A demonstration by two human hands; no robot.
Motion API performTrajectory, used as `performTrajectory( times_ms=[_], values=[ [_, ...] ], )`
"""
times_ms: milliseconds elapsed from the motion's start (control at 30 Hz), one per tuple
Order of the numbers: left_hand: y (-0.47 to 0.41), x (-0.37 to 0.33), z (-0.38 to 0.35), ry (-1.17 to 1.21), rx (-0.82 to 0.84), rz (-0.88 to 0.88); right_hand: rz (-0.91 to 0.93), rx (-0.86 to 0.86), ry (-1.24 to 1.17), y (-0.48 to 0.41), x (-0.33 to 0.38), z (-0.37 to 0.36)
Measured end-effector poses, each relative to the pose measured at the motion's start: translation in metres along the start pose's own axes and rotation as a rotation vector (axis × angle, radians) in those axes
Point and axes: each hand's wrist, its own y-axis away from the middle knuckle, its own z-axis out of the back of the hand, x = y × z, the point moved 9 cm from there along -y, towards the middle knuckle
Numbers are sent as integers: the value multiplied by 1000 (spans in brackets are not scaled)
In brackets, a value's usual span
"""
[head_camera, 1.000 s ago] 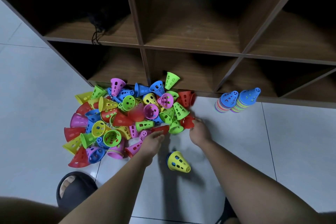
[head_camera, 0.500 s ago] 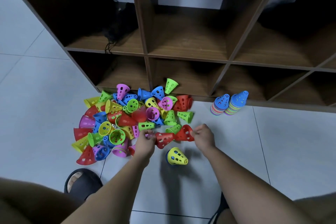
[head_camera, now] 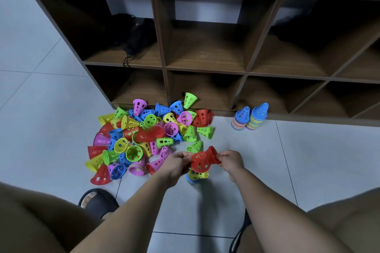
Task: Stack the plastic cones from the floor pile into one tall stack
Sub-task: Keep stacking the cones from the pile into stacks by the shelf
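A pale grey tiled floor [head_camera: 308, 160] carries everything. A loose pile of plastic cones [head_camera: 144, 135] in red, yellow, green, blue, pink and purple lies on it, most tipped on their sides, spread against the foot of a dark wooden cubby shelf [head_camera: 205, 72] that stands on the tiles. Right of the pile, well apart from it, two multicoloured cone stacks [head_camera: 241, 119] topped in blue stand side by side at the shelf's base. In front of the pile, a yellow cone [head_camera: 197, 174] sits upright. A black sandal [head_camera: 98, 203] rests on the floor nearer the camera.

Two red cones [head_camera: 200, 162], yellow cone [head_camera: 197, 175], brown shelf [head_camera: 205, 69].
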Motion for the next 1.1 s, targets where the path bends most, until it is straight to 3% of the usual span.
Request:
performTrajectory(
  times_ms=[133,367,567,700,867,1100],
  values=[
    [7,2,-24,-149,-19,-74,-37,-100,2,3,-13,17],
    [12,18,-23,-395,-221,-148,-35,-180,27,13,-28,46],
    [11,27,8,-346,-401,-83,-73,-47,-45,17,-33,37],
    [8,31,20,-356,-427,-64,-83,52,-65,20,-28,22],
    [8,25,15,-379,-337,-93,-84,108,-118,17,-21,4],
    [15,8,-33,-197,90,-170,-186,257,-78,28,-23,-32]
  ],
)
